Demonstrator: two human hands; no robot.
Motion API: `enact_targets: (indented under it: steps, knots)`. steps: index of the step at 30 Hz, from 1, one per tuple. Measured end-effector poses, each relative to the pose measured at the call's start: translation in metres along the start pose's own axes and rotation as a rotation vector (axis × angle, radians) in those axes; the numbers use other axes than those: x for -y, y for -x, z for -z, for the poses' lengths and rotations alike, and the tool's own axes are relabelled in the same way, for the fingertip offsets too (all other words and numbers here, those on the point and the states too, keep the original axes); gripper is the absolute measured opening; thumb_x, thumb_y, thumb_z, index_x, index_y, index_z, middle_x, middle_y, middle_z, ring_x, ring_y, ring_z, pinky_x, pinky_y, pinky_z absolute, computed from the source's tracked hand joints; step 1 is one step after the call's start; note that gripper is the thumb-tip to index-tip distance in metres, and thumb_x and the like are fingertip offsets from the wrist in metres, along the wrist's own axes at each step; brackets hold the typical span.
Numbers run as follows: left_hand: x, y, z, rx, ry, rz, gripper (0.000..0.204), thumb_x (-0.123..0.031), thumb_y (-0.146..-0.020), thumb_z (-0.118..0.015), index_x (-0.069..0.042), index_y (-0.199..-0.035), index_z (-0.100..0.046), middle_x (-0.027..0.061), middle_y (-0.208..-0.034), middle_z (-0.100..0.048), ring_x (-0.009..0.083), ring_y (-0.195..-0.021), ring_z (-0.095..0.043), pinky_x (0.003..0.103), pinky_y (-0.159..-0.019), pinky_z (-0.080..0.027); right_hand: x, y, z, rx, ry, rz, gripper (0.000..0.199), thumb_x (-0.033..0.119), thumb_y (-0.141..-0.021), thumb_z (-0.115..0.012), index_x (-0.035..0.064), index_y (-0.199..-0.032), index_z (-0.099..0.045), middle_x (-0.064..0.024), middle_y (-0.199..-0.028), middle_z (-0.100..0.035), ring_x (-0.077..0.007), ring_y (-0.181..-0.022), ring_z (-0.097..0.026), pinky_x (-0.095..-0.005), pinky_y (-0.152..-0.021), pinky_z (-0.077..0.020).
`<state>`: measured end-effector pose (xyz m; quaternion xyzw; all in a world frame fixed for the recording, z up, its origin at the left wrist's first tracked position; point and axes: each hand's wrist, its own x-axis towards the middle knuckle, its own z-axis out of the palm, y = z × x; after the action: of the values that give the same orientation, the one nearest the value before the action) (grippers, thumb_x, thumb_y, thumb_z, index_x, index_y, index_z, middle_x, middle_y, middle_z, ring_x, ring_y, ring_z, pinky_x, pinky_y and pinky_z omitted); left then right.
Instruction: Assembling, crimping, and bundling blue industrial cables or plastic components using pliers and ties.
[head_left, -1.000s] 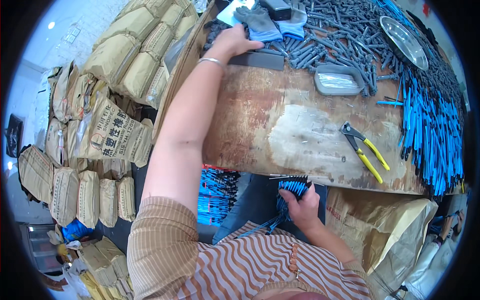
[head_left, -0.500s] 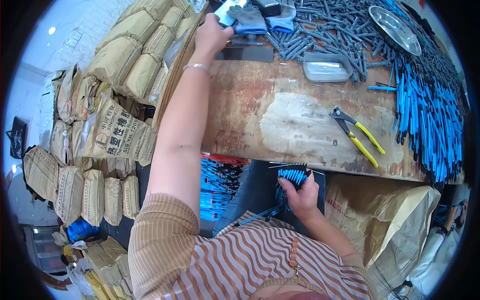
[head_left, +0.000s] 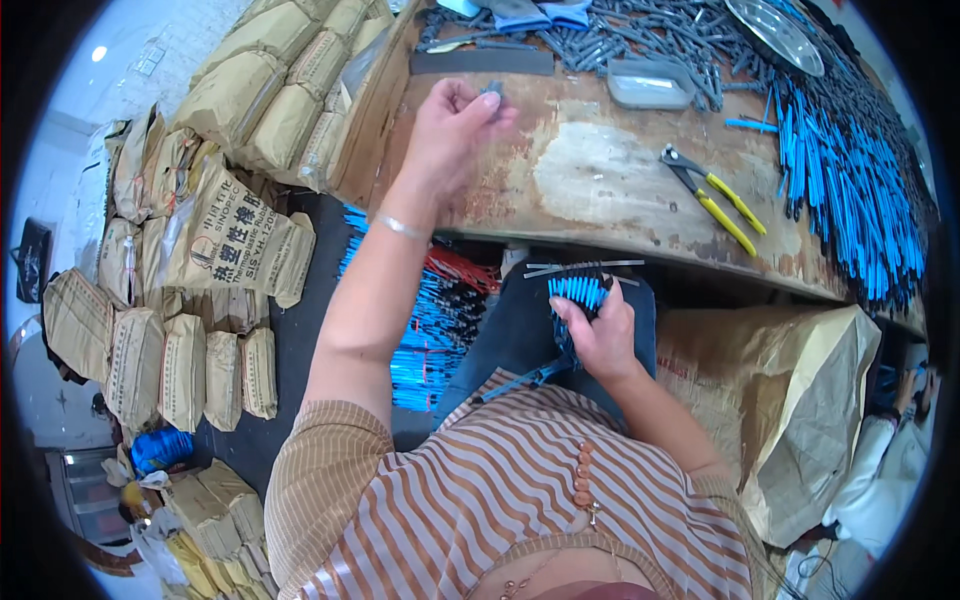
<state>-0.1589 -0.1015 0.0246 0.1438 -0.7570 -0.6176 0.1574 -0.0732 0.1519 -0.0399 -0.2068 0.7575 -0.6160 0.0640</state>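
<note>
My left hand (head_left: 452,130) is raised over the left part of the wooden worktable, its fingers pinched and slightly blurred. A small grey-blue piece (head_left: 492,89) shows at the fingertips; its kind cannot be made out. Over my lap, just below the table edge, my right hand (head_left: 603,335) grips a bundle of thin blue-and-black sticks (head_left: 577,292). Thin metal rods (head_left: 590,267) run across the top end of that bundle. Black and blue lengths trail below it toward my shirt.
Yellow-handled pliers (head_left: 712,200) lie on the worktable (head_left: 480,190). Behind are a clear plastic box (head_left: 650,85), loose grey parts (head_left: 640,35) and a metal dish (head_left: 775,38). Blue sticks (head_left: 845,200) heap at right. Paper sacks (head_left: 240,110) line the left; a large paper bag (head_left: 800,420) stands right.
My left hand has come back from the table's far left corner toward me, now with a small piece at its fingertips. My right hand still grips the bundle. The view has shifted somewhat.
</note>
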Motion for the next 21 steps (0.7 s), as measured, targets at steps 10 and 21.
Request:
enact_targets:
  steps: [10,21]
  knots:
    - [0.026,0.111,-0.016,0.324,1.036,0.223,0.029,-0.004,-0.088,-0.058,-0.001,-0.117,-0.056,0.0134,-0.093,-0.063,0.0199,-0.079,-0.061,0.028,-0.071,-0.052,-0.001,-0.012,-0.007,0.000,0.035,0.060,0.030,0.008,-0.079,-0.068,0.0005,-0.102,-0.050,-0.0077,-0.069,-0.062,-0.0196,-0.053,-0.055,-0.0299,-0.053,-0.0449]
    - [0.029,0.110,-0.012,0.426,0.890,0.161,0.035,-0.002,-0.088,-0.056,-0.001,-0.123,-0.053,0.0210,-0.109,-0.060,0.0202,-0.084,-0.061,0.029,-0.073,-0.052,-0.008,-0.013,-0.012,-0.021,0.012,0.090,0.032,0.009,-0.077,-0.070,0.0008,-0.100,-0.050,-0.0082,-0.070,-0.063,-0.0198,-0.054,-0.055,-0.0302,-0.053,-0.0448]
